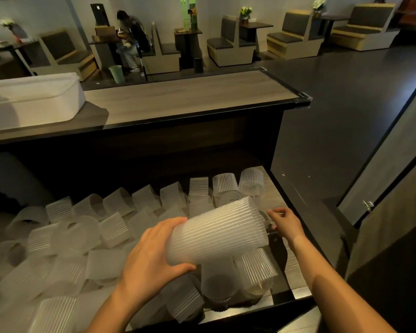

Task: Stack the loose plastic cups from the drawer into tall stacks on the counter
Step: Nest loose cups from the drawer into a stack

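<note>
A pulled-out drawer [296,290] below the counter holds several loose ribbed translucent plastic cups [115,228], lying and standing in a jumble. My left hand [151,253] grips the narrow end of a short stack of nested cups [219,233], held tilted on its side above the drawer. My right hand [286,223] is at the stack's wide open end, fingers curled near the rim; whether it pinches the rim or another cup is hidden. The wooden counter [190,97] lies beyond the drawer, with no cup stack standing on it.
A white rectangular tub [31,99] sits on the counter's left end. An open cabinet door [382,200] stands at the right. Beyond the counter are booth seats, small tables, and a seated person [130,37].
</note>
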A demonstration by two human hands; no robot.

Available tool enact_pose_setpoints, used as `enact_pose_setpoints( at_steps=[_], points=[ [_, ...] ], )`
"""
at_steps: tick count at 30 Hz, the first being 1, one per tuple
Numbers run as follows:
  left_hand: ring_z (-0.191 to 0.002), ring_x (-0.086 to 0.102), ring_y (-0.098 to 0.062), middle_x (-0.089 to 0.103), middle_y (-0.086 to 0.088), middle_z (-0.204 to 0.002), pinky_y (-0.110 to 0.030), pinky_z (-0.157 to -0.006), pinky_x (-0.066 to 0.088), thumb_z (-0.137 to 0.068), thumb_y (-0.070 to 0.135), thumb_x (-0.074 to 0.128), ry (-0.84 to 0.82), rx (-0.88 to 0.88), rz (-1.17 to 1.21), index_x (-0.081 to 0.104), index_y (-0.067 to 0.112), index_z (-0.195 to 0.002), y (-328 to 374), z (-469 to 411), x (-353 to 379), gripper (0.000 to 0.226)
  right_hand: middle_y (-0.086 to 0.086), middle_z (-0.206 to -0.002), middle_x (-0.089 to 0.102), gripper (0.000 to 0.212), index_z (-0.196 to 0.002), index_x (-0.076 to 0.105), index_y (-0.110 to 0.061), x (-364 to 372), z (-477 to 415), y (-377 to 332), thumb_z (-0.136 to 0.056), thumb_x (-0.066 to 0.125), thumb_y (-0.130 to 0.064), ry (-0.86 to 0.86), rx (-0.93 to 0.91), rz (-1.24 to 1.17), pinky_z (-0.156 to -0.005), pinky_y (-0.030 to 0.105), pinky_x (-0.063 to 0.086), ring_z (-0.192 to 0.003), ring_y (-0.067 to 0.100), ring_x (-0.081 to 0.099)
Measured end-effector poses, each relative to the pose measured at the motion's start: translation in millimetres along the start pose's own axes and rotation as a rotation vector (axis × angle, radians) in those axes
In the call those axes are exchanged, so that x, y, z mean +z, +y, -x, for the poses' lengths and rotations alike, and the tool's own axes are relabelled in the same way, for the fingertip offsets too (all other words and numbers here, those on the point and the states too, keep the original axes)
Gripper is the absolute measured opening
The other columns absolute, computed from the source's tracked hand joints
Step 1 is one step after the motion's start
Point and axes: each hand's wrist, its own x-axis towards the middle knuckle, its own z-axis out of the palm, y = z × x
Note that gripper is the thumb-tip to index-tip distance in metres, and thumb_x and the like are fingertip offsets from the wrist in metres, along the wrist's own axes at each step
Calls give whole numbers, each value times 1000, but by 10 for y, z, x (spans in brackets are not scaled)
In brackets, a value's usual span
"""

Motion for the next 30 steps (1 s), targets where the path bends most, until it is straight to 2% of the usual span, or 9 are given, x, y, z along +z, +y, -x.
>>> enact_pose_setpoints(
  at_steps=[2,6,11,15,17,20,23,27,30],
  points=[
    [-110,36,4,34,41,-120,-17,-82,30,-49,70,55,-2,-1,2,31,55,-118,-6,-6,-6,74,14,-99,59,40,-118,46,-9,37,-52,-8,-86,61,-28,26,8,33,-62,30,50,-70,19,59],
    [-108,37,4,35,42,-120,-18,-83,32,-50,70,55,2,-1,-5,27,60,-118,-21,-20,-5,75,14,-96,59,34,-108,42,-12,66,-124,9,-85,63,-27,69,13,116,-65,35,50,-68,21,59],
    [-110,38,2,34,41,-119,-21,-85,33,-52,67,62,3,-8,-8,30,54,-120,-19,-23,-8,75,13,-96,55,22,-102,47,-10,34,-160,68,-86,60,-19,44,41,101,-59,27,47,-68,16,55],
    [-110,37,2,33,41,-118,-24,-87,34,-55,61,68,13,-5,-3,30,54,-117,7,-23,-17,74,15,-88,57,6,-87,52,-9,2,-150,127,-87,57,-12,34,26,78,-69,32,51,-74,20,56],
    [-111,36,1,32,40,-118,-23,-88,34,-58,52,75,11,-10,5,29,53,-117,15,-16,-14,74,16,-89,59,3,-88,53,-8,-23,-136,168,-87,55,-9,54,19,66,-72,34,52,-73,21,57],
    [-110,36,0,32,40,-118,-25,-89,35,-58,52,74,8,-9,4,30,51,-119,-10,-11,-7,75,16,-86,59,5,-90,57,-6,-73,-92,236,-88,54,-9,92,15,62,-77,38,52,-70,21,56],
    [-110,35,1,30,40,-117,-25,-90,35,-58,53,73,0,-6,8,29,51,-118,-16,-9,-6,75,13,-81,59,9,-94,60,-5,-145,-21,217,-88,53,-9,109,28,-66,-74,37,51,-67,20,56],
    [-110,34,1,28,40,-116,-21,-86,32,-60,51,75,-11,-2,3,27,52,-117,-10,-4,0,75,10,-81,57,9,-85,59,-9,-248,151,-29,-90,52,-6,106,38,-405,-65,27,50,-69,18,56],
    [-110,35,0,30,40,-117,-24,-86,33,-57,56,70,-1,2,20,29,52,-116,-22,3,4,72,8,-82,59,9,-86,59,-11,-309,377,-291,-90,51,-8,76,-31,-543,-55,19,51,-70,16,55]
  ],
)
